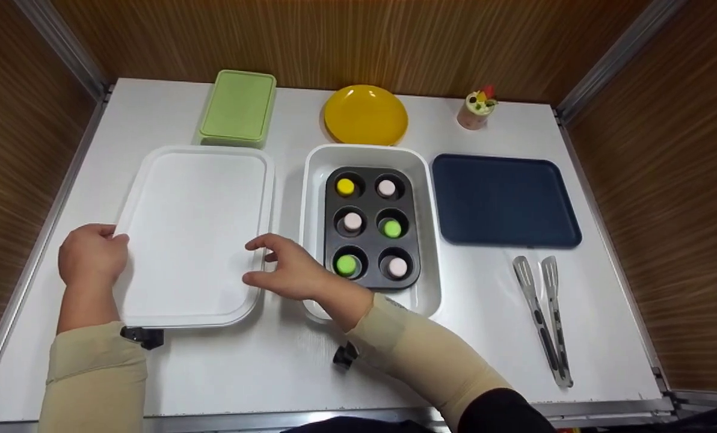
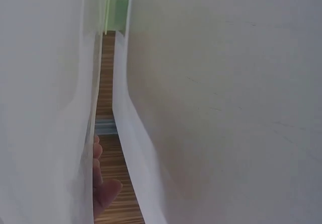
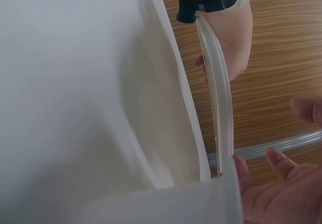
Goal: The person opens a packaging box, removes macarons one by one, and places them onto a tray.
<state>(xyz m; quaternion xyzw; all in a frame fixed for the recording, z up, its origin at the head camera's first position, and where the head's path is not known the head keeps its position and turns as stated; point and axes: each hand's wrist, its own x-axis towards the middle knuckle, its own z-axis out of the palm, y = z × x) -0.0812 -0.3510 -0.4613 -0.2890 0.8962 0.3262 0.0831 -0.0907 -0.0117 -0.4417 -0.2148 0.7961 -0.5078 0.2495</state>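
At the left side of a white lid [image 1: 196,222], my left hand [image 1: 94,255] holds the edge, its thumb on the rim. The lid is level and a gap shows between it and the table in the left wrist view. My right hand [image 1: 292,269] is at the lid's right edge, thumb and fingers spread apart, fingertips over the rim. Under the right forearm stands a white tub [image 1: 367,148]. Inside it lies a dark muffin tin [image 1: 371,236], a small yellow, pink or green piece in each cup, such as the yellow piece [image 1: 345,187].
A green lidded box [image 1: 239,105] and a yellow plate [image 1: 366,114] stand at the back. A dessert cup [image 1: 475,111] is at the back right. Right of the tub lies a navy tray [image 1: 506,201], with metal tongs [image 1: 545,319] in front of it. Wood-grain panels surround the table.
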